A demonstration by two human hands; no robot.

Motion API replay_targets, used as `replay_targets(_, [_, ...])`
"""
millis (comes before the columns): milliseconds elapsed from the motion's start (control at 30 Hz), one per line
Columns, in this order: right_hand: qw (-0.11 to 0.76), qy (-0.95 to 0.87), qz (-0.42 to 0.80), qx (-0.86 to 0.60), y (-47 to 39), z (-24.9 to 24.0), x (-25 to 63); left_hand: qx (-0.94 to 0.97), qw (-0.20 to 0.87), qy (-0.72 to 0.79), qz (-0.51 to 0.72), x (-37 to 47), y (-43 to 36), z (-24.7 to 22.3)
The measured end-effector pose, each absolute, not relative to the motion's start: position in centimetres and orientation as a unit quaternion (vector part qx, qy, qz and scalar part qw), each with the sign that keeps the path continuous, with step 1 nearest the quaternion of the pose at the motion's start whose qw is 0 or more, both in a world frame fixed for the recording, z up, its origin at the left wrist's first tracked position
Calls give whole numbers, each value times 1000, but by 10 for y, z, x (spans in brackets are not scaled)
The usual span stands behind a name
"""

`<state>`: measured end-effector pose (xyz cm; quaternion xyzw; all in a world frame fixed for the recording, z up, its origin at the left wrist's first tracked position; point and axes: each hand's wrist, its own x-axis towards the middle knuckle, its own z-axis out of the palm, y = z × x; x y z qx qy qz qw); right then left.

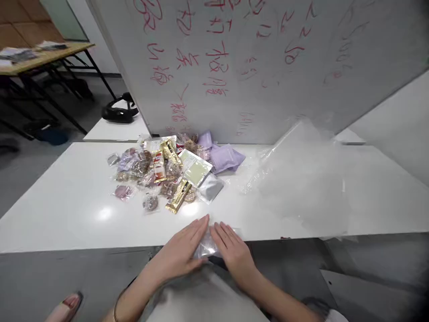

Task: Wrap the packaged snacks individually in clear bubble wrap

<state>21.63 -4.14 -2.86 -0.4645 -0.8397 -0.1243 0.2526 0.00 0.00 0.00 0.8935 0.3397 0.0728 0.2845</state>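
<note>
At the table's front edge, my left hand (184,249) rests with its fingers stretched out and held together. Opposite it, my right hand (235,252) lies in the same way, fingertips angled towards the left ones. Between and partly beneath them is a small clear plastic bag (205,247), which both hands touch; much of it is covered. Just beyond the fingertips spreads a heap of wrapped snacks: gold stick packets (178,196), a red and white sachet (159,166), a green-labelled pouch (195,168), a silver pouch (211,188) and purple packets (224,157).
The white table (77,197) has a whiteboard (268,80) with red writing standing at its back. A large, thin clear plastic sheet or bag (301,179) lies on the right and leans up the board. A black headset (119,111) sits behind, at the left.
</note>
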Motion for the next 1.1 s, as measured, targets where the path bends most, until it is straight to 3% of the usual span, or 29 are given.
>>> replay_targets(167, [237, -867, -114, -423, -41, -8, 255, 886, 293, 336, 127, -7, 4, 10])
replay_targets(333, [253, -811, -156, -504, -33, 25, 296, 840, 340, 368, 210, -2, 8, 8])
replay_targets(467, [300, -803, -177, -484, -6, 37, 279, 650, 529, 429, 336, 13, 1, 4])
replay_targets(567, [333, -835, -177, -401, 22, 33, 244, 417, 701, 391, 427, 23, 0, 10])
replay_targets(700, [333, -870, -184, -314, 47, 28, 212, 226, 760, 362, 490, 12, 9, 31])
replay_targets(833, [322, -888, -188, -269, 54, 26, 210, 185, 781, 361, 475, -8, 16, 42])
replay_targets(1100, [266, -902, -190, -283, 39, 27, 225, 312, 761, 424, 379, 8, 25, 30])
